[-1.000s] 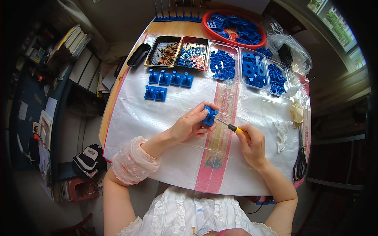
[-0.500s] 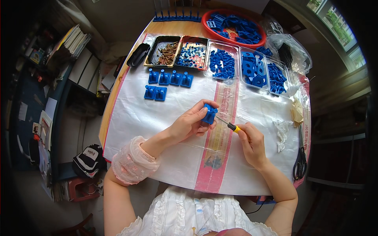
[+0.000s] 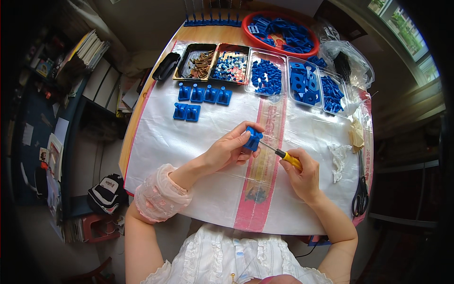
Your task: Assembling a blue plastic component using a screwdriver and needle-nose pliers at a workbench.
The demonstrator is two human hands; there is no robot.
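– Screwdriver (image 3: 292,161) has shifted in my grip vs half a second ago: more yellow handle exposed. Blue part (image 3: 254,139) basically same spot.

– Copy. Nearest first?

– Pink oversleeve (image 3: 163,195) on my left arm. Then both hands, apart from each other, part and driver bridging the gap.

– Left state?

– Left hand (image 3: 228,150) clamped on the part: thumb on its left side, index finger around its far edge. Part sits right at those fingertips, over the coloured stripe (image 3: 251,201) of the white sheet (image 3: 203,131).

– Right?

– Right hand (image 3: 306,174) closed on the driver's handle, thumb and fingers. It's near the part, not touching; only the shaft spans across, up to the part's right side. Can't tell if the tip is seated in anything.

– Around you?

– Scissors (image 3: 360,199) well right of the right hand. White crumpled scrap (image 3: 338,162) a bit farther out, same side.

– Beyond?

– Similar blue pieces standing ahead-left: row of two (image 3: 187,112), row of four (image 3: 204,94) behind it. Next, trays (image 3: 185,64), left to right: bronze screws (image 3: 202,65), small blue-and-white bits (image 3: 230,66), blue pegs (image 3: 266,77), blue plates (image 3: 299,80), more small blue pieces (image 3: 333,93).

– Farthest?

– Red basin (image 3: 245,30) heaped with blue parts. Left of it, a blue strip (image 3: 213,22) with thin uprights.
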